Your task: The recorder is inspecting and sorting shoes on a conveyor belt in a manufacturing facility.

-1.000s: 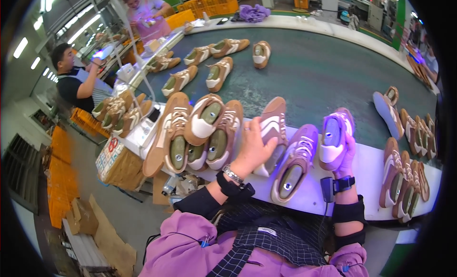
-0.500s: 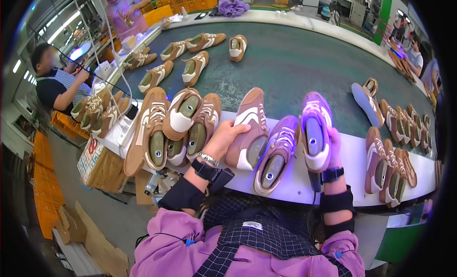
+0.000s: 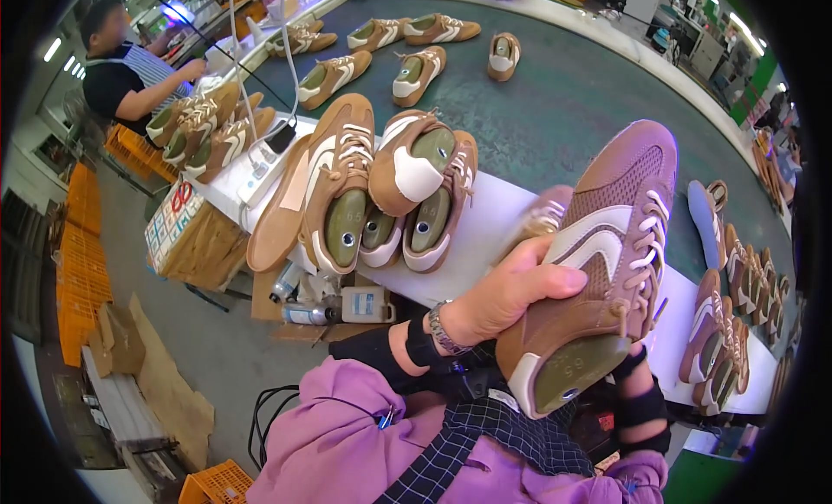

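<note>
A: In the head view, we are holding up a brown shoe [image 3: 598,270] close to our chest. Our left hand [image 3: 503,300] is wrapping around its side, and the fingers [image 3: 542,283] are clenching on the suede just below the white stripe.

B: And our right hand?

A: We are only seeing its wrist in a black band [image 3: 646,409], sticking out under the heel. The hand itself is hiding behind the shoe, so we cannot tell if those fingers are squeezing or loose.

B: What is sitting near our fingers?

A: Just past the fingertips, a second brown shoe [image 3: 542,218] is lying on the white table [image 3: 485,235]. Off to the left of our knuckles, a pile of brown shoes [image 3: 373,192] is leaning together, with green plugs showing inside them. Far beyond our fingers, more shoes [image 3: 407,71] are riding on the dark green belt [image 3: 563,105]. Another person in a striped apron [image 3: 130,75] is working at the far left.

B: What could be going wrong here?

A: We think the shoe could be slipping. It is tilting with its heel down, and we are seeing only one hand pinching it. If those fingers are loosening, it may be dropping onto our lap or the floor. It may also be bumping the shoe lying just past our fingertips.
</note>
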### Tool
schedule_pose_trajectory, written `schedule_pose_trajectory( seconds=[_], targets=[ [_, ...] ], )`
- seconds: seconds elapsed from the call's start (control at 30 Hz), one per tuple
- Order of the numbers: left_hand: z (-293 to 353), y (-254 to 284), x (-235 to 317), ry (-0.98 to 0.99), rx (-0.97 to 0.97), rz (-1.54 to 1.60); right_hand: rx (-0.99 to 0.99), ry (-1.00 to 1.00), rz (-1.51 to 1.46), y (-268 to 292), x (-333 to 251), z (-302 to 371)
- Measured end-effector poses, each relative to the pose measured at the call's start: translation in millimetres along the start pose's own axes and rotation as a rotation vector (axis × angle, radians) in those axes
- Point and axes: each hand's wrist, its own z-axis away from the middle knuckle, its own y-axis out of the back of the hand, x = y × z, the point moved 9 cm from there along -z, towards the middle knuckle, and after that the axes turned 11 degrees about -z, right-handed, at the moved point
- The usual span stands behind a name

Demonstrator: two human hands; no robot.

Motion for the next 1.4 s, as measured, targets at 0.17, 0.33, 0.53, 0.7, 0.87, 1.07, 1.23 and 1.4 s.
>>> schedule_pose_trajectory(
  seconds=[0.17,0.33,0.53,0.7,0.87,1.07,1.23,1.4],
  targets=[
    [0.3,-6.0,-3.5,0.006,0.043,0.013,-0.023,-0.126,-0.311,-19.1,24.9,-37.7],
    [-2.4,13.3,-15.2,-0.05,0.134,0.184,-0.117,0.052,-0.11,-19.5,-7.7,-71.3],
    [-67.3,4.2,-46.8,-0.074,-0.048,0.467,-0.154,0.205,-0.332,53.5,-71.2,-58.2],
    [-128.9,0.6,-81.3,0.003,-0.042,0.31,-0.239,0.364,-0.494,94.1,-109.1,-29.6],
    [-169.9,16.3,-114.5,0.12,-0.039,0.164,-0.194,0.335,-0.506,110.9,-108.7,-8.0],
    [-172.6,30.1,-139.8,0.181,-0.108,0.19,-0.269,0.38,-0.553,94.8,-123.9,-4.7],
    [-168.1,35.9,-145.5,0.158,-0.083,0.266,-0.136,0.387,-0.489,96.1,-118.0,-6.2],
    [-170.0,26.1,-145.1,0.132,-0.051,0.295,-0.058,0.413,-0.468,108.8,-115.0,-12.8]
  ],
)
